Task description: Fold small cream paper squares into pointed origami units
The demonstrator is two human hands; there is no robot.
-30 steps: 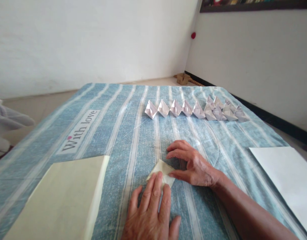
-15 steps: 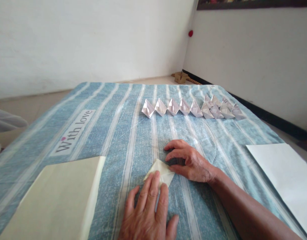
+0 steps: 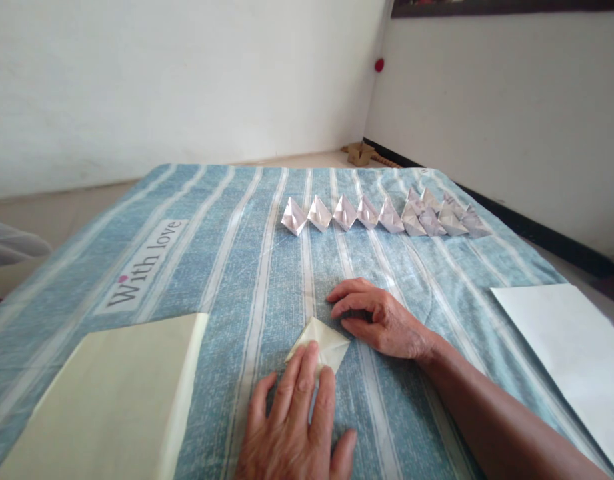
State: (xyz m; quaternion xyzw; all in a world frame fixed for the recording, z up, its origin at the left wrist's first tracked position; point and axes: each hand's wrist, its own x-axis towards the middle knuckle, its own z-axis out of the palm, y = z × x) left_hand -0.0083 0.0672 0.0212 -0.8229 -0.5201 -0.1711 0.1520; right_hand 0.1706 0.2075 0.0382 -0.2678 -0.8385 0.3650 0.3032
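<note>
A small folded square of pale yellow paper lies on the striped cloth in front of me, one corner pointing away. My left hand rests over its near left part, fingers spread and fingertips pressing it flat. The near part of the paper is hidden under those fingers. Just right of the paper, my right hand sits with curved, parted fingers and nothing between them. Its thumb is close to the paper's right corner.
A row of several folded paper boats stands farther back, bunched at the right. Pale yellow sheets lie at the left, white paper at the right. The blue striped cloth covers the table. A small cardboard box is beyond it.
My right thumb has come off the folded paper's right corner, moving slightly up. My left hand stays pressed on the paper.
</note>
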